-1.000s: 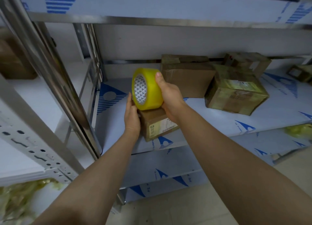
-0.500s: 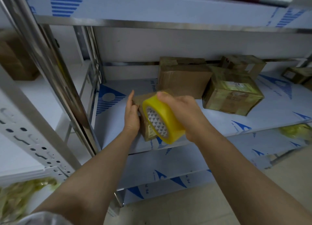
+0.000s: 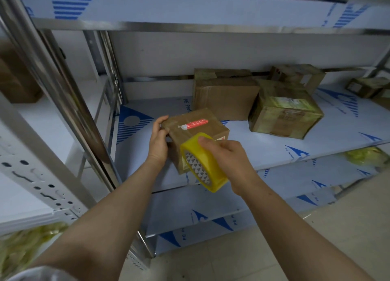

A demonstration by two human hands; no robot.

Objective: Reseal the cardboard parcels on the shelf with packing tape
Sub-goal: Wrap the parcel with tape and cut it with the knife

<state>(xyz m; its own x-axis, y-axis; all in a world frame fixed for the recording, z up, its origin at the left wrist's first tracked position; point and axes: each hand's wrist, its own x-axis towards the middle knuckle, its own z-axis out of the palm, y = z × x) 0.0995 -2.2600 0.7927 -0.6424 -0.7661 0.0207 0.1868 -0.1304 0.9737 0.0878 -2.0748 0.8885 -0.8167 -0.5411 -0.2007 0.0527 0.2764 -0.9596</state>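
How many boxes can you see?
6 boxes: held box, big box behind it, taped box beside, back box, far-right box, left-rack box. More may hide at the right.

Storeroom, metal shelving (image 3: 63,84), taped cardboard parcels (image 3: 285,114)

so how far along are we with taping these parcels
Done, it seems: the yellowish-wrapped box looks heavily taped. In hand: the left hand grips the small parcel at the edge of the shelf while the right hand holds the tape roll in front of it. Left: no fresh strip shows on it, and the plain brown box behind may need tape too.
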